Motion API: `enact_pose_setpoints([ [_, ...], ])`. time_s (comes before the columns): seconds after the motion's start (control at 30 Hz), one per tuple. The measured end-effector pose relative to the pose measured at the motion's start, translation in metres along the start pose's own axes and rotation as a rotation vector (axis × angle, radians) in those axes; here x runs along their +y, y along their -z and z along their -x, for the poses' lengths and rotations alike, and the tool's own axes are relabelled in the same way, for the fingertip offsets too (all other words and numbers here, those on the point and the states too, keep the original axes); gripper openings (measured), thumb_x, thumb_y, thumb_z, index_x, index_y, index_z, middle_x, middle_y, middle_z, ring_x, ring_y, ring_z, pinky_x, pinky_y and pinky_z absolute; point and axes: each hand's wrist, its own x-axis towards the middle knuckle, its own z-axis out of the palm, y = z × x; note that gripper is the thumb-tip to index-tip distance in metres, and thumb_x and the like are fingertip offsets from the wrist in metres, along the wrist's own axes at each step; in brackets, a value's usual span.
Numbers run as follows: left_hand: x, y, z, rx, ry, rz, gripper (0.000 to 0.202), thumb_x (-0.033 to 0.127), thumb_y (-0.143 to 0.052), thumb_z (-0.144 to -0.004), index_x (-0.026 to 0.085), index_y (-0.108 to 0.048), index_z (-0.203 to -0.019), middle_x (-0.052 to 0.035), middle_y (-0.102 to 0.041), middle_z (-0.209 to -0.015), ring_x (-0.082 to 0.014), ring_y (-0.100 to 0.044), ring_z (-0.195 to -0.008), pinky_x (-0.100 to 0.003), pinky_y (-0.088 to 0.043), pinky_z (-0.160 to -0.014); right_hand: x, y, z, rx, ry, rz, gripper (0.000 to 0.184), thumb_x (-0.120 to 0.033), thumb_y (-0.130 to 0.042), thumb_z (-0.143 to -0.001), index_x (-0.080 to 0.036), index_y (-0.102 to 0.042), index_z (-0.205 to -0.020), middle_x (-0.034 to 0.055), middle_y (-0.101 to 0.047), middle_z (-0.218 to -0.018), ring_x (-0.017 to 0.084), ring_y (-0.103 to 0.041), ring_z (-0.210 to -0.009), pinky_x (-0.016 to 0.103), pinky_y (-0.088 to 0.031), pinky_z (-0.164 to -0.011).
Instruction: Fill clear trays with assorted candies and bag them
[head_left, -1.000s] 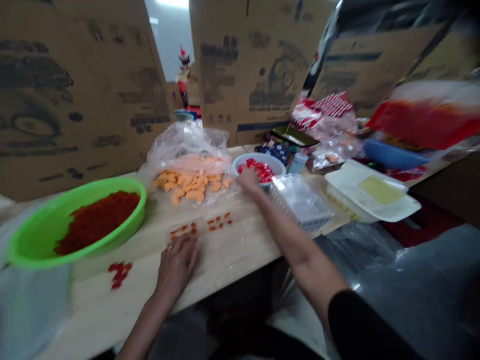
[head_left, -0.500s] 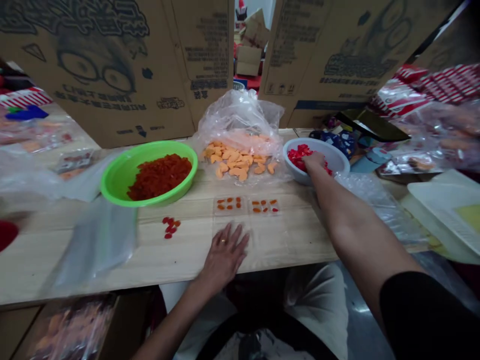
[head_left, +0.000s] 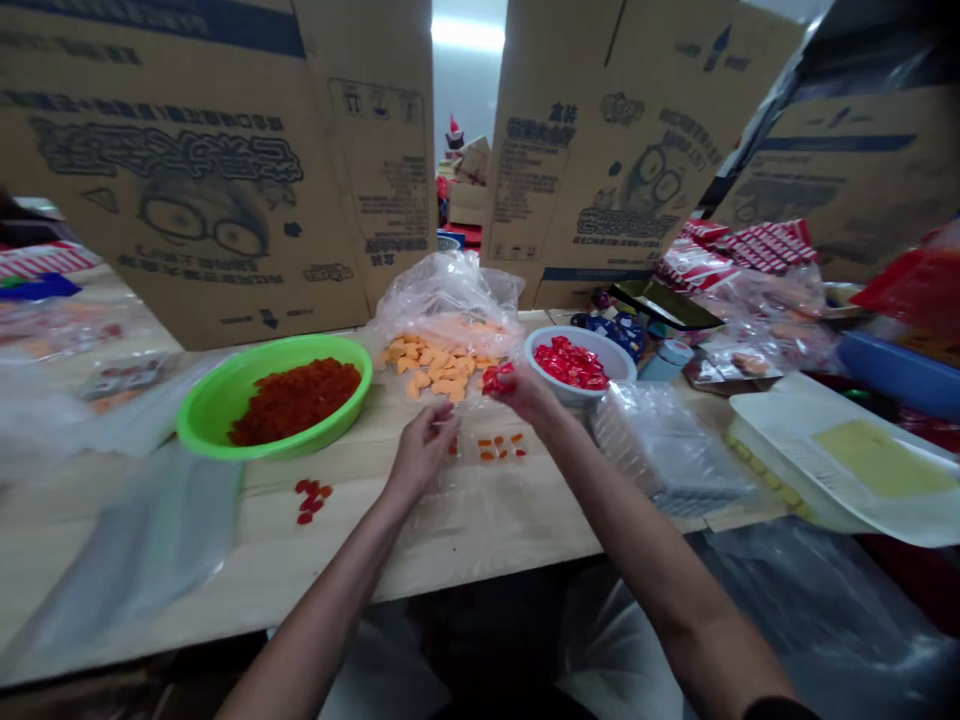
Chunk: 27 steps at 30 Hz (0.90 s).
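Note:
My right hand is closed around a few shiny red wrapped candies, held in front of the orange pieces. My left hand has its fingers curled together over the left clear tray; what they hold, if anything, is hidden. Beside it lies another small clear tray with orange pieces and a red one in its compartments. A pale blue bowl holds more red wrapped candies. Orange crescent-like pieces spill from a clear plastic bag.
A green bowl of dark orange-red pieces stands left, with several loose red pieces before it. Flat plastic bags lie at left. Stacked clear trays and a white container stand right. Cardboard boxes wall the back.
My right hand has come out of the pale blue bowl with red candies and moved left. My left hand has lifted from lying flat and curled over the left tray. The camera view has shifted.

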Motion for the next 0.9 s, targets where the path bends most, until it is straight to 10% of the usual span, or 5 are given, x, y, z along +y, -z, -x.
enact_pose_setpoints([
  [0.23,-0.019,-0.016,-0.020,-0.006,0.071,0.189,0.030,0.038,-0.077,-0.068,0.012,-0.069,-0.081,-0.0005,-0.063,-0.068,-0.0104,-0.055,-0.060,-0.022,-0.045,-0.057,0.061,-0.032,0.075,-0.099,-0.126,-0.114,0.016,-0.017,-0.068,-0.058,-0.018,-0.063,-0.073,-0.0008,-0.067,-0.068,0.014,-0.064,-0.064,0.029,-0.058,-0.067],
  [0.43,-0.029,0.020,-0.003,0.018,0.238,0.340,0.024,0.029,-0.076,-0.064,0.013,-0.068,-0.080,-0.0019,-0.067,-0.074,-0.0125,-0.060,-0.066,-0.027,-0.049,-0.069,0.061,-0.018,0.086,-0.138,-0.200,-0.158,0.021,-0.019,-0.072,-0.059,-0.018,-0.065,-0.079,0.0040,-0.071,-0.073,0.017,-0.067,-0.065,0.029,-0.056,-0.062],
  [0.53,-0.036,0.050,0.003,0.021,0.141,-0.039,0.016,0.027,-0.065,-0.072,0.013,-0.069,-0.078,-0.0014,-0.065,-0.068,-0.0136,-0.057,-0.064,-0.027,-0.046,-0.068,0.061,-0.008,0.095,-0.181,-0.195,-0.002,0.023,-0.023,-0.068,-0.064,-0.016,-0.067,-0.086,0.0038,-0.070,-0.067,0.014,-0.062,-0.055,0.023,-0.047,-0.047],
  [0.73,-0.039,0.067,0.006,-0.473,-0.074,-0.860,0.022,0.014,-0.054,-0.078,0.019,-0.075,-0.084,-0.0072,-0.072,-0.087,-0.0215,-0.062,-0.083,-0.029,-0.045,-0.078,0.069,-0.003,0.112,-0.268,-0.227,0.192,0.039,-0.023,-0.065,-0.063,-0.020,-0.061,-0.102,-0.0003,-0.068,-0.063,0.012,-0.055,-0.045,0.020,-0.036,-0.039],
  [0.9,-0.039,0.054,0.024,-0.281,-0.144,-1.016,0.025,0.022,-0.050,-0.091,0.020,-0.071,-0.106,-0.0097,-0.066,-0.108,-0.0229,-0.061,-0.099,-0.031,-0.046,-0.086,0.073,-0.002,0.114,-0.268,-0.254,0.134,0.048,-0.027,-0.068,-0.065,-0.020,-0.058,-0.112,0.0032,-0.073,-0.076,0.012,-0.058,-0.052,0.021,-0.042,-0.046],
])
